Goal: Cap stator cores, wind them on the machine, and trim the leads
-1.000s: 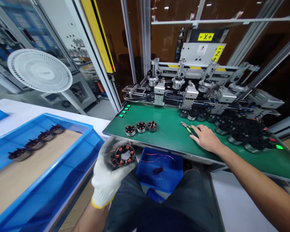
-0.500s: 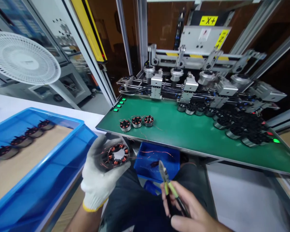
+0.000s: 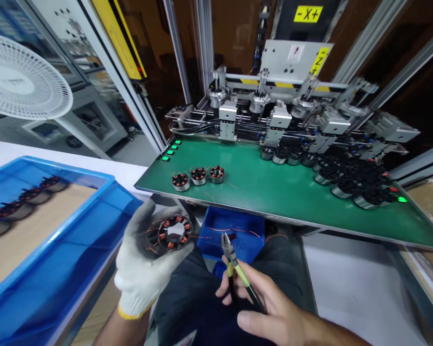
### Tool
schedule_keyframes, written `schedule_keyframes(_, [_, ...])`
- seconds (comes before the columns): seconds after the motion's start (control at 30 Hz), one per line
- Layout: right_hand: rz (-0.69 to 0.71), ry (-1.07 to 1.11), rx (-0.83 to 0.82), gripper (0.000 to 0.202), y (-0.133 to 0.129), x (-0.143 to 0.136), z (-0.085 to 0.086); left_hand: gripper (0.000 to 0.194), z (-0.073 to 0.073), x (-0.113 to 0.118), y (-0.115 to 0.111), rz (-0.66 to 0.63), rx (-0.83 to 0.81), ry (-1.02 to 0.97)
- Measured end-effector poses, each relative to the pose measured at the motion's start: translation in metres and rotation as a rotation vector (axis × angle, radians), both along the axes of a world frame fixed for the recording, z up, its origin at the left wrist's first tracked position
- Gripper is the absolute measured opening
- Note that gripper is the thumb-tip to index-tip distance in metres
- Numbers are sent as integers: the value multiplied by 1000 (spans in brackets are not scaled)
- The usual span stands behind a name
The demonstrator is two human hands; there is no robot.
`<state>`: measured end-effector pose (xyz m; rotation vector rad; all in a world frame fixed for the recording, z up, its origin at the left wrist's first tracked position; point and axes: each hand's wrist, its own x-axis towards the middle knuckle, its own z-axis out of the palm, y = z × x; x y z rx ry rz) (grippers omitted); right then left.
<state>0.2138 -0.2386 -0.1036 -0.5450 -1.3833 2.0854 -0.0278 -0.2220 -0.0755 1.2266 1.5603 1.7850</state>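
Observation:
A white glove with grey palm covers my left hand (image 3: 140, 269), whose fingers wrap round a copper-wound motor stator (image 3: 163, 232). Its open ring faces up toward me, and thin copper wires trail off it to the right. My bare right hand (image 3: 263, 307) grips a pair of diagonal cutters (image 3: 234, 264) by the yellow and black handles. The cutter jaws (image 3: 225, 241) point up and left, apart from the stator and close to the loose wires. Three more wound stators (image 3: 198, 176) stand in a row on the green bench top (image 3: 245, 180), with wire ends sticking out.
A blue bin (image 3: 211, 242) sits below the bench edge. At left, a large blue tray (image 3: 104, 190) lined with cardboard holds several stators (image 3: 34, 194). Many black-topped stators (image 3: 342, 187) crowd the bench's right side. Behind stands a winding machine (image 3: 274, 103); a white fan (image 3: 25, 77) is at far left.
My right hand has brought the cutters left, nearer the stator and its wires. My left hand still holds the stator. The whole view has shifted slightly.

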Motion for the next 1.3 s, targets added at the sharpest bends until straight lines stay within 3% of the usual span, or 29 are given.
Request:
schedule_keyframes(0.17, [-34,-127,40,28,0,3,-5,93,2,-3,2,-19,-36,-29])
schedule_keyframes(0.27, [-100,-199,82,33,10,20,0,89,2,-10,5,-105,-72,-26])
schedule_keyframes(0.37, [-198,-256,178,50,30,41,18,88,-4,-17,9,-292,-65,-48])
schedule_keyframes(0.47, [-198,-301,368,52,52,47,47,92,-11,-17,11,-509,-27,-25])
schedule_keyframes(0.6, [-92,-281,524,59,70,25,79,109,-13,-8,7,-590,-135,237])
schedule_keyframes(0.73, [-6,-238,635,75,77,-4,90,111,-5,-3,-2,-603,-171,399])
schedule_keyframes(0.87, [68,-258,710,72,75,-21,100,111,-10,-6,-8,-525,-87,554])
schedule_keyframes(0.93, [92,-302,731,72,72,-26,106,111,-16,-8,-9,-512,-33,563])
schedule_keyframes(1.03, [170,-320,760,76,66,-31,114,99,-18,-6,-8,-612,-77,399])
schedule_keyframes(1.17, [230,-294,634,71,52,-27,111,94,-7,-3,-6,-703,-174,239])
schedule_keyframes(1.3, [111,-215,62,47,30,-6,93,113,-4,-7,-9,-643,-116,350])
